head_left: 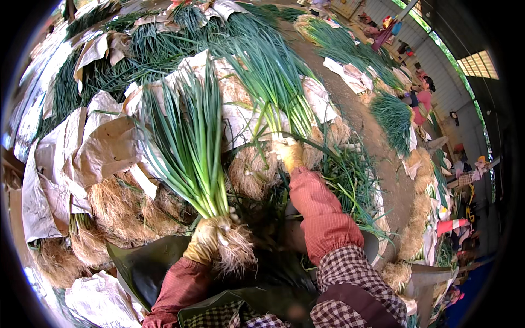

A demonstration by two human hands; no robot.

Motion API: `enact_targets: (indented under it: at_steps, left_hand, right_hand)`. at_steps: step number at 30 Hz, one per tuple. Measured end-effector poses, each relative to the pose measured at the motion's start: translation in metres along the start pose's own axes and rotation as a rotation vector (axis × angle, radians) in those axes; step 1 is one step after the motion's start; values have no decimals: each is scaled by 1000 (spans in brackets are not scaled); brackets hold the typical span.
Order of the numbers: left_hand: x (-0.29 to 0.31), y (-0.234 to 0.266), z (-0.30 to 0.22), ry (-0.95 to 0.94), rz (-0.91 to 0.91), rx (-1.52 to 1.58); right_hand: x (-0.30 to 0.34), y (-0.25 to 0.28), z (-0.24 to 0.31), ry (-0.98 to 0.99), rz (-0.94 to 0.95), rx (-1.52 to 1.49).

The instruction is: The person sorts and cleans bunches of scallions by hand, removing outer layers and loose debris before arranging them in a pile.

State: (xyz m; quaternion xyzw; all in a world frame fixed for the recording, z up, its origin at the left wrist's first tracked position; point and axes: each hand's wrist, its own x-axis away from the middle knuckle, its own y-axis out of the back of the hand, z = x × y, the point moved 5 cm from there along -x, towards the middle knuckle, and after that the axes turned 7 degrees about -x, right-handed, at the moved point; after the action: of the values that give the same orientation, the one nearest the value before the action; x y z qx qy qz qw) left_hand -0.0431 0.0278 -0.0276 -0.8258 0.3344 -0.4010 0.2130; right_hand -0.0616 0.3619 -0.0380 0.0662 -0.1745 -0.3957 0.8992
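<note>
My left hand, in a dirty yellowish glove, grips a bundle of green onions just above its pale tangled roots and holds it upright in front of me. My right hand, gloved the same way, reaches forward and grasps the base of a second bunch of green onions lying on the pile. Both forearms wear red patterned sleeves over checked cloth.
Heaps of green onions with root ends lie all around, layered with crumpled brown paper. A dirt path curves along the right. Other people sit working among more onion piles at the far right.
</note>
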Motion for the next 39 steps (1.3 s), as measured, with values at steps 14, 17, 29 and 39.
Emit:
enact_targets:
  at_steps: [14, 17, 29, 39]
  left_hand:
    - [-3, 23, 10, -103, 90, 21]
    - [-8, 37, 16, -151, 75, -38]
    - [14, 15, 10, -102, 30, -301]
    - [18, -1, 22, 63, 157, 345]
  right_hand:
    - [199, -89, 5, 235, 426, 289]
    - [220, -97, 16, 342, 533, 457]
    - [191, -98, -12, 81, 397, 5]
    - [177, -121, -7, -428, 630, -705]
